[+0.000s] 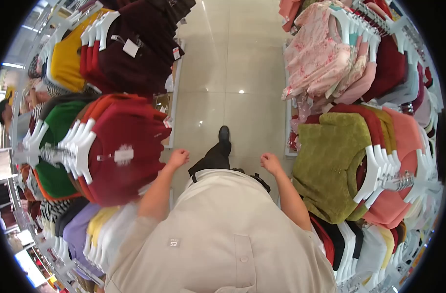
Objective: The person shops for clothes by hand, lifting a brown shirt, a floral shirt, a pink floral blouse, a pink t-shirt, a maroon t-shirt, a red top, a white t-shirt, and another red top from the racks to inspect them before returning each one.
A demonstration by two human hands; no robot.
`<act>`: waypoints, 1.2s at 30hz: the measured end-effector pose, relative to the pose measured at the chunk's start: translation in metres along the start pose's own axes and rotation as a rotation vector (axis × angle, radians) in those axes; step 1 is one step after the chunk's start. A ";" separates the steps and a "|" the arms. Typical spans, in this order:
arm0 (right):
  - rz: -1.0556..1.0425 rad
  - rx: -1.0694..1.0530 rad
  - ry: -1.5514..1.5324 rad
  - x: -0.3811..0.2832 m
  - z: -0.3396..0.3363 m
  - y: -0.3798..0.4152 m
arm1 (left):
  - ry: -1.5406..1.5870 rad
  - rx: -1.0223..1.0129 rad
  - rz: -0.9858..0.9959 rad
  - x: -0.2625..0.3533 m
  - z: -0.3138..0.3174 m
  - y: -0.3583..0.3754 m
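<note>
My left hand [179,157] hangs beside my body with its fingers loosely curled and nothing showing in them. It is nearest to a dark red sweater [132,124] on a white hanger, with a white tag on its front. On the other side, my right hand [270,163] is also curled, with no object visible in it. It is apart from the olive green textured top [330,161] hanging on the right rack. Neither hand touches any garment.
A tiled aisle [252,73] runs ahead between racks. Dark plum sweaters [140,49] and a yellow top [69,58] hang at left. Pink floral blouses [315,49] and a coral top [403,132] hang at right. Another person's head [4,111] shows at far left.
</note>
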State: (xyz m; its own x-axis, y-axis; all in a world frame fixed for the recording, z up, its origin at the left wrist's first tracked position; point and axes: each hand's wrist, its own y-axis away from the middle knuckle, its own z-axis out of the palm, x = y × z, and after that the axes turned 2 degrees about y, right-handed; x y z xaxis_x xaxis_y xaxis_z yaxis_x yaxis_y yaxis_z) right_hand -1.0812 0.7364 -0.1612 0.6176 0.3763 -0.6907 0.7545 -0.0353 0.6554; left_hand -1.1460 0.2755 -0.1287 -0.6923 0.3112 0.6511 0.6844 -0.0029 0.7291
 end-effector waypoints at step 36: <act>0.192 0.092 -0.168 0.226 0.224 0.353 | -0.544 1.066 1.218 -0.061 -0.162 0.356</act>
State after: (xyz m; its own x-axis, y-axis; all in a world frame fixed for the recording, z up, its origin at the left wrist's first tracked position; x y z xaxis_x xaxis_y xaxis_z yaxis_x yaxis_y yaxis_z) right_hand -0.6257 0.6020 -0.1548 0.7736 0.1962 -0.6026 0.6324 -0.1781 0.7539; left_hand -0.8972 0.1015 0.1260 0.3045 0.8747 0.3771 0.7138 0.0526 -0.6984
